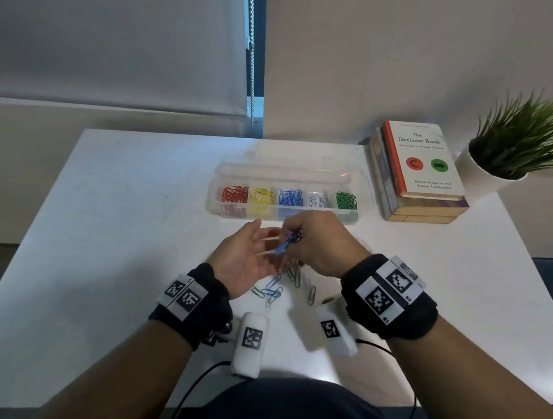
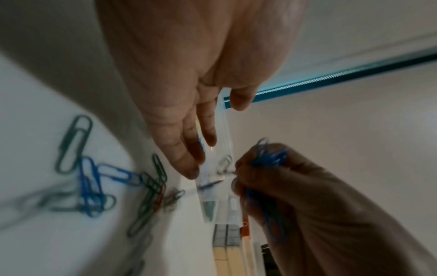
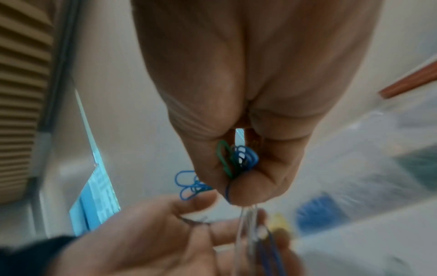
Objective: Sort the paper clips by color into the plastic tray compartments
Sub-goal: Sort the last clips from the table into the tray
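A clear plastic tray [image 1: 351,180] stands mid-table; its compartments hold red [image 1: 234,194], yellow [image 1: 262,195], blue [image 1: 290,197], white [image 1: 317,199] and green [image 1: 346,199] clips. In front of the tray my right hand [image 1: 300,237] grips a bunch of blue paper clips [image 1: 287,240], with a green one among them [image 3: 223,158]. Close beside it, my left hand [image 1: 254,242] is held palm up with straight fingers [image 2: 189,142]. Loose blue and green clips [image 1: 275,288] lie on the table below both hands, blurred in the left wrist view [image 2: 94,183].
A stack of books [image 1: 422,168] lies right of the tray, and a potted plant [image 1: 516,147] stands beyond it. Two white marker blocks [image 1: 250,339] [image 1: 334,332] hang under my wrists. The white table [image 1: 115,227] meets the wall behind the tray.
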The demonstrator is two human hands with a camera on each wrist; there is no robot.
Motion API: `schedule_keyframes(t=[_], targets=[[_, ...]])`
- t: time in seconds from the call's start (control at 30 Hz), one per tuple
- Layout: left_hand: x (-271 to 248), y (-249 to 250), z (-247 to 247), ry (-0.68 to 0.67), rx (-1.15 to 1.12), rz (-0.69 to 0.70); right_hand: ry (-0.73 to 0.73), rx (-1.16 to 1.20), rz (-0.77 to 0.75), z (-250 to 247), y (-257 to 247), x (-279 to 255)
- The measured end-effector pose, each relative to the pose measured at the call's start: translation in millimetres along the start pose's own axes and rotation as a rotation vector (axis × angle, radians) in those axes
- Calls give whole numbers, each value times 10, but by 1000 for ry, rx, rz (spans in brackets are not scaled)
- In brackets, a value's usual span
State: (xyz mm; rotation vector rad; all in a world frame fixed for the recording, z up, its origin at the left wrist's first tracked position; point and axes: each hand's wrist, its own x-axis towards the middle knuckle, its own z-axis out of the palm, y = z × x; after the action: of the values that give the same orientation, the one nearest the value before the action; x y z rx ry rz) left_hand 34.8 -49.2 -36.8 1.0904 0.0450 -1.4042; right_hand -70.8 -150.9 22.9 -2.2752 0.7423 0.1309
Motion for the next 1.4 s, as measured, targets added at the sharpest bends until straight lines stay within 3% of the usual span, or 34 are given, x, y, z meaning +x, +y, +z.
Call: schedule_keyframes(t=[0.13,0.27,0.4,0.6,0.77,1.03,1.4], targets=[[-90,6,112,-182,-231,-76,-17,-79,-101,28,-311,49],[-115,35,98,-174,-330,-131,-57,-202,-129,143,-424,68],[-89,27,-19,-98,-291,-109,-87,-182,-144,41,-415,23],[-59,73,-126,-56,-167,-136,96,-20,-91,-196,-93,31],[-68,120,-133,-27,67,-106,92,94,-37,-141,113,35],[-136,169,-84,-83,352,-96,33,107,-73,94,35,129],[-111,207,-211,-42,278,-48,96,491,32,-31,85,125]])
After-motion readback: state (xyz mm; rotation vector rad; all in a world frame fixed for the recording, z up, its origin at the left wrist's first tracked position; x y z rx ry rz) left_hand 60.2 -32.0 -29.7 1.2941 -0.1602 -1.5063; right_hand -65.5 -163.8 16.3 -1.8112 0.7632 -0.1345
